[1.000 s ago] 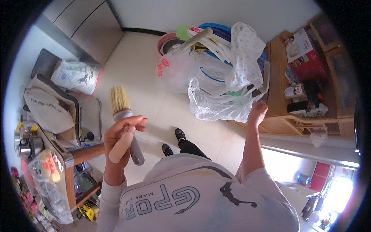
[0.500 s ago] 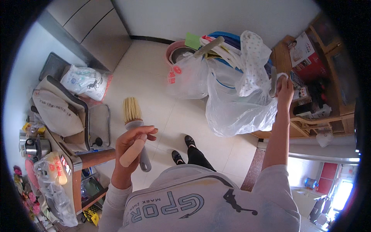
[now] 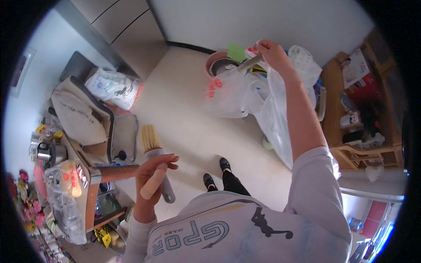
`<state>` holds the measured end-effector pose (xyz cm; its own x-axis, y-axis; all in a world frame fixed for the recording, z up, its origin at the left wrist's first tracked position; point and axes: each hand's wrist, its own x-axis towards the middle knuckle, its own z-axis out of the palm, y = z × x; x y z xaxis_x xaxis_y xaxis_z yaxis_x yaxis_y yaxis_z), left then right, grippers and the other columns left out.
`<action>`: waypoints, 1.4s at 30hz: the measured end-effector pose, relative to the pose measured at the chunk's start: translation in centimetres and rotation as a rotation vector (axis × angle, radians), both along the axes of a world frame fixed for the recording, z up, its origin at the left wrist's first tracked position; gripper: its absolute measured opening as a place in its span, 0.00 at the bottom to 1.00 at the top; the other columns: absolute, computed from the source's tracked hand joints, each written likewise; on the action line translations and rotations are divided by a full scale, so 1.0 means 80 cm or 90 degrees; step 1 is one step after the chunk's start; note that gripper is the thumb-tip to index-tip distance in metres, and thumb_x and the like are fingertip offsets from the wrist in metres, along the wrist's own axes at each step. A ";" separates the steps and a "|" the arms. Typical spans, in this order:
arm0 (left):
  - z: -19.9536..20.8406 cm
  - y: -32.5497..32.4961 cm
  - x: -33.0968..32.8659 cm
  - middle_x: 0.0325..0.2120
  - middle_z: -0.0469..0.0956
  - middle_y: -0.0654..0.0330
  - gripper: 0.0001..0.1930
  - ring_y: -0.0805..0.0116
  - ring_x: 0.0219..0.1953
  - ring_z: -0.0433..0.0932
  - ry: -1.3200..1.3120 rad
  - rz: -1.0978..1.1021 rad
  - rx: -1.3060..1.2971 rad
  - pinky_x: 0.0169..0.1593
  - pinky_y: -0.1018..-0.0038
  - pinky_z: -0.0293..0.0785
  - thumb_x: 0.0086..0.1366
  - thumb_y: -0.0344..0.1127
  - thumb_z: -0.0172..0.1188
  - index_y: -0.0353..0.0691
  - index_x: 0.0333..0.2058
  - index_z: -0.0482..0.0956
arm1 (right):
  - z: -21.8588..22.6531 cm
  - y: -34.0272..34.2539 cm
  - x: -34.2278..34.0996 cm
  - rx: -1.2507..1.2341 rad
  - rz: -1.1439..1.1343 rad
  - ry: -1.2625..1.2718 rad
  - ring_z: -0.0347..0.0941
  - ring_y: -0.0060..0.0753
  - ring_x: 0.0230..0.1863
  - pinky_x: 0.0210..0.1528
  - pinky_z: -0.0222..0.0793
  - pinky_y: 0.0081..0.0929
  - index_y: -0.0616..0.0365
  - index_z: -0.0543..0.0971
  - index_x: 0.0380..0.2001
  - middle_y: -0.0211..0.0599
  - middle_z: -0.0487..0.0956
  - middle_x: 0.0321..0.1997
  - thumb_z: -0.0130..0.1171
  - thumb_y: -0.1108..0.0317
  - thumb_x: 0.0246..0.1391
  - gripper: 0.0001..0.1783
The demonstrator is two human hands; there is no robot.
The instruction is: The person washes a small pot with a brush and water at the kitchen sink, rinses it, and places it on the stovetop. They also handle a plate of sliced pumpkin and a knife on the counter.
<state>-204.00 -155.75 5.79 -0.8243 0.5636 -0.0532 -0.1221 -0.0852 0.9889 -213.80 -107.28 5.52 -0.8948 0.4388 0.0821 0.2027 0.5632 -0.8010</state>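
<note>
My left hand (image 3: 151, 175) grips the grey handle of a brush (image 3: 151, 140), whose pale yellow bristles point up and away from me. Stretched out to the far side, my right hand (image 3: 272, 55) is closed at the top of a heap of bags and cloths; what its fingers pinch is partly hidden. Clear plastic bagging (image 3: 274, 114) hangs below that hand and along the forearm. Close to the fingers are a pink and white cloth, a green sheet (image 3: 236, 52) and a greyish flat strip (image 3: 250, 63). A white dotted cloth (image 3: 305, 65) lies to the right.
A pink basin (image 3: 210, 65) stands behind a white plastic bag with red print (image 3: 223, 96). At right is a wooden cabinet (image 3: 335, 109) with boxes. A chair (image 3: 112, 131) with a cushion, a stuffed bag (image 3: 116, 87) and a cluttered table (image 3: 116, 174) are on the left.
My right hand has moved left and farther away, from beside the cabinet to the top of the heap. The clear plastic has shifted beneath my forearm. My left hand still holds the brush.
</note>
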 end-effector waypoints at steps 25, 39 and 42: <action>0.011 -0.046 -0.032 0.44 0.84 0.51 0.18 0.64 0.40 0.82 0.142 0.236 -0.120 0.51 0.68 0.76 0.73 0.37 0.52 0.31 0.52 0.81 | -0.043 0.050 -0.029 -0.165 -0.116 0.188 0.78 0.40 0.34 0.41 0.74 0.35 0.59 0.84 0.36 0.43 0.83 0.33 0.53 0.53 0.68 0.20; 0.011 -0.005 -0.038 0.44 0.84 0.52 0.19 0.65 0.41 0.80 0.125 0.198 -0.139 0.52 0.70 0.75 0.70 0.38 0.54 0.33 0.52 0.82 | -0.100 0.041 -0.054 -0.701 -0.264 0.127 0.62 0.27 0.16 0.15 0.52 0.29 0.55 0.76 0.29 0.31 0.72 0.23 0.55 0.56 0.66 0.16; 0.010 -0.004 -0.033 0.44 0.84 0.52 0.19 0.64 0.41 0.81 0.118 0.203 -0.149 0.52 0.69 0.75 0.71 0.39 0.53 0.33 0.52 0.82 | -0.118 0.033 -0.059 -0.813 -0.235 0.143 0.61 0.25 0.16 0.15 0.52 0.28 0.55 0.77 0.30 0.32 0.76 0.25 0.53 0.58 0.67 0.15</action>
<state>-206.66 -156.04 6.60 -0.9630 0.2690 0.0153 0.0547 0.1395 0.9887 -218.52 -104.60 -3.89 -0.7301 0.5282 -0.4335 -0.0249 -0.6545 -0.7556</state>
